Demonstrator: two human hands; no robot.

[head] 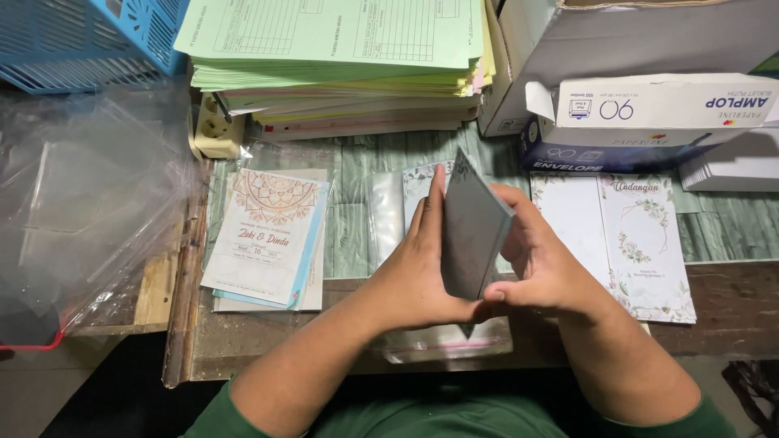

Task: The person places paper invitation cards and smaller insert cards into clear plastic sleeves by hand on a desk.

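Note:
Both of my hands hold a thin stack of grey cards point(471, 231) upright on its edge above the desk. My left hand point(418, 264) lies flat against the stack's left face, fingers pointing away from me. My right hand point(535, 259) wraps the right side, thumb at the lower corner. Beneath the hands lie clear plastic sleeves point(442, 341) and a floral card point(418, 182).
A pile of invitation cards in sleeves point(268, 239) lies to the left, and floral cards point(645, 243) to the right. Behind are a stack of green and yellow forms point(341, 57), envelope boxes point(649, 113), a power strip point(215, 126), a blue basket point(89, 40) and loose plastic bags point(81, 203).

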